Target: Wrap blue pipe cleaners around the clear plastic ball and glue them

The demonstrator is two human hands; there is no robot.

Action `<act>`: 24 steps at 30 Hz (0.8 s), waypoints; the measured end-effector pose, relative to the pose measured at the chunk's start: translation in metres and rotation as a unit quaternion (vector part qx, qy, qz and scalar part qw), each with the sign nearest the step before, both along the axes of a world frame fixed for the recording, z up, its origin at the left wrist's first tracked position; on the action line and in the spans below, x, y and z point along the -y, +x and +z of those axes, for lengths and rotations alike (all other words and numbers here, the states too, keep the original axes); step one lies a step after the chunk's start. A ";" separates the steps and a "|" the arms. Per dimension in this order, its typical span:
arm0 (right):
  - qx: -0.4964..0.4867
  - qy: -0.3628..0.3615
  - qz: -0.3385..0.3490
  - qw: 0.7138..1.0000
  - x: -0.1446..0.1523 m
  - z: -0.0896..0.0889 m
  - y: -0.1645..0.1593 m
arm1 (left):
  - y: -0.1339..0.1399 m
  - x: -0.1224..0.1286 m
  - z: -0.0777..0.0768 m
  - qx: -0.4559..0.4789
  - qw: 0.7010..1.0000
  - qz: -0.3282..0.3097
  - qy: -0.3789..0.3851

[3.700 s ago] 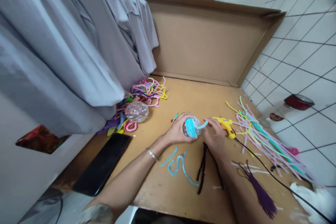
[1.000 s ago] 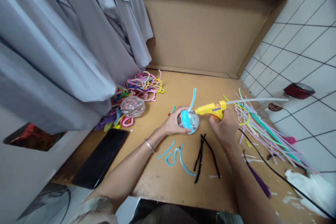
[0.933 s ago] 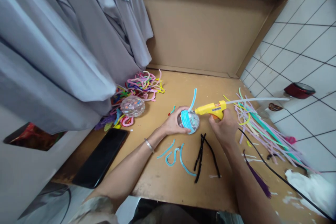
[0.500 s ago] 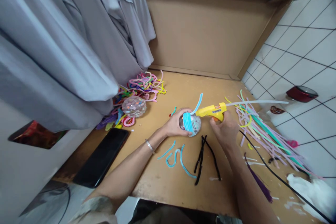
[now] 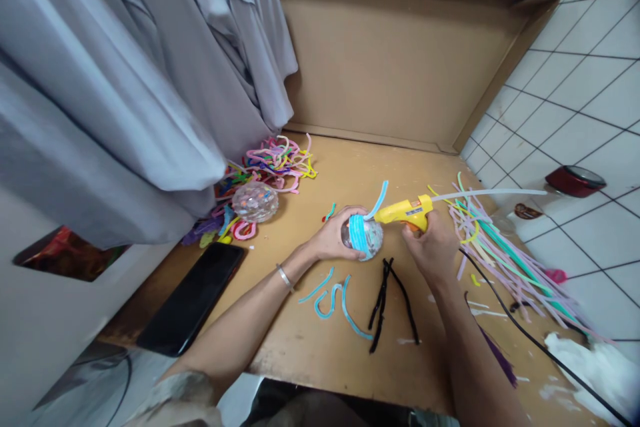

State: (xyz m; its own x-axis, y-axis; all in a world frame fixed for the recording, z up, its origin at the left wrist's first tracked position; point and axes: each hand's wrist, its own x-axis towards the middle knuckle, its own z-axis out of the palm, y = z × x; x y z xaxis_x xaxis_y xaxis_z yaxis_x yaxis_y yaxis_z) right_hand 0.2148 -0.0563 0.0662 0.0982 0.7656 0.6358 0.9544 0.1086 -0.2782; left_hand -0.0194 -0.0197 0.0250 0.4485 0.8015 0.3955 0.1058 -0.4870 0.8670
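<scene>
Left hand around a clear ball (blue-banded), right hand around a yellow glue gun.

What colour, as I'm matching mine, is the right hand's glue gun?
The glue gun is mostly yellow, seen in the head view.

A blue-banded ball was held by the left hand, a yellow glue gun by the right hand.

Left hand cupped, right hand clenched, forearms angled inward.
</scene>
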 end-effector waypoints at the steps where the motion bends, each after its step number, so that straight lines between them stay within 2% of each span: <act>1: 0.000 -0.001 -0.002 1.000 0.000 0.000 0.000 | 0.000 0.000 0.000 0.003 1.000 -0.001 0.000; 24: 0.018 0.008 -0.002 1.000 0.002 0.004 0.002 | 0.001 0.001 0.002 -0.002 1.000 -0.002 -0.005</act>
State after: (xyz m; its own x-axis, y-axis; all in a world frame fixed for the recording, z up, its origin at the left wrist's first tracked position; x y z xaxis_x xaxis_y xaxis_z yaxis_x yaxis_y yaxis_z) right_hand 0.2168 -0.0581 0.0698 0.0790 0.7552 0.6507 0.9642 0.1079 -0.2423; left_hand -0.0186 -0.0209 0.0267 0.4538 0.8033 0.3857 0.1079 -0.4791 0.8711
